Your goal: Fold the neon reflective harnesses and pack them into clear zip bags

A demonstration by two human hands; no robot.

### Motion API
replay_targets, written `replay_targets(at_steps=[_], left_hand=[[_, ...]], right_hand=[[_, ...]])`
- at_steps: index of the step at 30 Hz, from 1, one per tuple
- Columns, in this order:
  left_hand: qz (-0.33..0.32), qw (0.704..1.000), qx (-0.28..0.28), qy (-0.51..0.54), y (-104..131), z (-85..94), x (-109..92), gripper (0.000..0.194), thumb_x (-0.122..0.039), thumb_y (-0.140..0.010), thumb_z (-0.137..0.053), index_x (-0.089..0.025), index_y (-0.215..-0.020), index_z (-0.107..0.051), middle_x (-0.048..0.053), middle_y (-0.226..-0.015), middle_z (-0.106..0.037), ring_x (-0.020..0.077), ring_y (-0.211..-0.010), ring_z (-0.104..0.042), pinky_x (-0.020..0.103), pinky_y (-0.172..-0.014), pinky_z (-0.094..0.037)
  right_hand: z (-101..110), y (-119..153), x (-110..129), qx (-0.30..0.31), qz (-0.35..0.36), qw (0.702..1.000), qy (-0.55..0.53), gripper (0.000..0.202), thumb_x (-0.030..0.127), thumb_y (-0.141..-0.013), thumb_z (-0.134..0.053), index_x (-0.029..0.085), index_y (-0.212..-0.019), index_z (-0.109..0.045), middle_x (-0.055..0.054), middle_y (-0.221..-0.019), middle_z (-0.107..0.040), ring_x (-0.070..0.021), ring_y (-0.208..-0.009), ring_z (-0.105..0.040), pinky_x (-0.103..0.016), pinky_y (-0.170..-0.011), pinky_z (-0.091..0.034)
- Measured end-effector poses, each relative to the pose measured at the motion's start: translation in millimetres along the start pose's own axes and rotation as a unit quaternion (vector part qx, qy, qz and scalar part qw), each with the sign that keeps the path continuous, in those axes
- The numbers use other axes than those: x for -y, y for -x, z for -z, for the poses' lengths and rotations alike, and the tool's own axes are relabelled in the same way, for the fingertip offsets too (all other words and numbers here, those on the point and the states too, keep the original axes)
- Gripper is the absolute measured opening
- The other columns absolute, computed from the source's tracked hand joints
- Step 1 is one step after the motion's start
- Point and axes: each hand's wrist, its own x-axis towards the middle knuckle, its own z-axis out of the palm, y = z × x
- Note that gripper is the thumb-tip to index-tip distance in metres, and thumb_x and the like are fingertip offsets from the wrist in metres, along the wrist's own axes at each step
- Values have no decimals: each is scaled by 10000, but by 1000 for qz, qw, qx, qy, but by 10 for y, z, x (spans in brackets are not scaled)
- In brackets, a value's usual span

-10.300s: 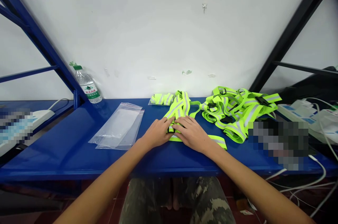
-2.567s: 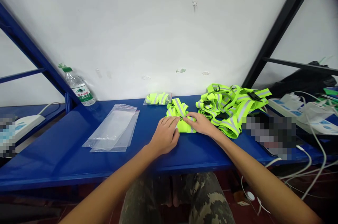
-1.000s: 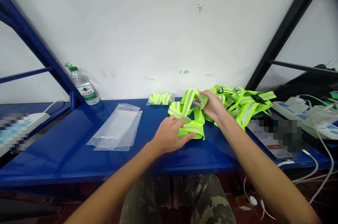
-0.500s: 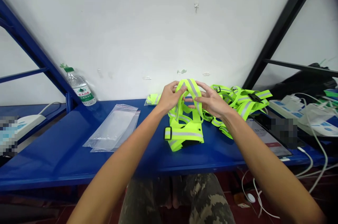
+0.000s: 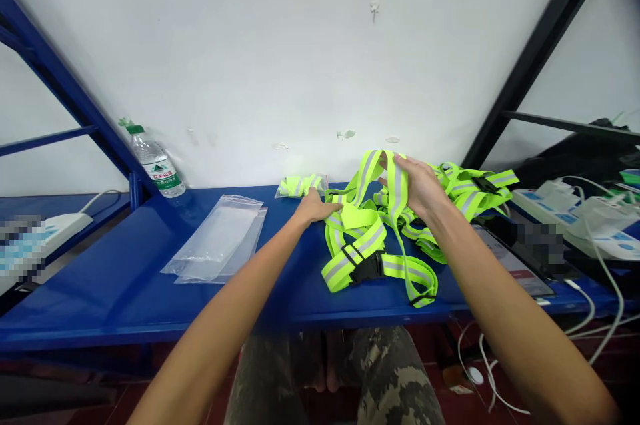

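Since half a second ago, green straps have spread toward the near edge of the table. Clear bags lie left of the grip. The left hand touches the straps' left side, a packed pouch just beyond; whether it pinches, I cannot tell. The right hand pinches their raised loop, a strap pile beside it.

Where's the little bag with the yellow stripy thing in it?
In the head view, the filled bag lies just left of the middle, at the back of the blue table by the wall, just beyond the left hand.
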Motion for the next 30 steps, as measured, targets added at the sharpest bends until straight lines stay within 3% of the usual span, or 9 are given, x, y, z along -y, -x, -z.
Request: replay_targets(at_steps=[5,11,13,17,19,21,23,25,30], left_hand=[[31,996,-33,74,-123,162,1,581,-183,-741,-628,-103,-1288,-447,89,-921,-683,185,-735,-655,281,-616,-496],[-107,947,-299,51,-343,850,15,516,-108,-789,-526,-165,-1295,-439,42,-945,-656,156,-795,-625,274,-736,-488],[-105,943,-317,11,-311,922,38,432,-106,-796,-509,-161,-1225,-503,45,-918,-650,155,-781,-619,273,-737,-482],[-140,974,-142,-104,119,701,15,192,-290,-839,-551,-163,-958,-633,48,-807,-662,166,-696,-610,278,-683,-471],[-204,964,6,-171,451,514,2,277,-430,-812,-595,-188,-935,-651,50,-810,-684,196,-725,-634,287,-671,-475],[-242,927,119,-259,740,367,11,540,-523,-679,-711,-204,-1108,-636,92,-1020,-703,279,-918,-653,338,-765,-493],[-240,908,139,-313,907,301,32,708,-488,-645,-741,-211,-1271,-560,131,-1201,-654,349,-1080,-612,404,-850,-488],[-226,912,128,-317,933,318,39,736,-392,-679,-717,-212,-1356,-491,145,-1265,-622,364,-1130,-594,440,-888,-481],[-203,963,148,-102,709,512,-31,682,-402,-713,-710,-165,-1323,-521,125,-1201,-651,287,-1106,-618,373,-915,-490]], right_hand=[[135,-96,-67,-30,21,999,19,284,446,-742,-696,210,-884,-624,-58,-881,-716,-255,-901,-688,-409,-757,-589],[385,-354,-40,-82,92,992,2,255,473,-815,-600,251,-926,-542,-23,-1015,-679,-209,-903,-681,-365,-723,-574],[406,-413,-101,-88,61,994,34,281,472,-788,-619,240,-922,-534,-37,-976,-672,-216,-850,-678,-374,-710,-563],[362,-311,-239,-170,76,938,292,414,422,-694,-716,201,-1001,-546,-102,-977,-655,-253,-862,-633,-437,-791,-515],[306,-110,-254,-197,169,860,439,409,416,-720,-695,187,-1032,-565,-128,-1032,-642,-263,-890,-609,-448,-842,-479],[237,155,-246,-111,217,813,529,263,422,-799,-622,190,-922,-606,-114,-941,-656,-246,-820,-606,-409,-806,-473],[175,412,-262,80,179,800,567,241,427,-845,-583,209,-748,-615,-69,-751,-659,-214,-684,-603,-358,-713,-475],[137,593,-340,209,146,770,584,245,441,-857,-583,213,-801,-653,-73,-820,-698,-240,-768,-647,-362,-746,-488],[137,637,-648,252,180,711,632,646,509,-833,-623,169,-1359,-467,-173,-1353,-549,-340,-1224,-529,-449,-999,-411]])
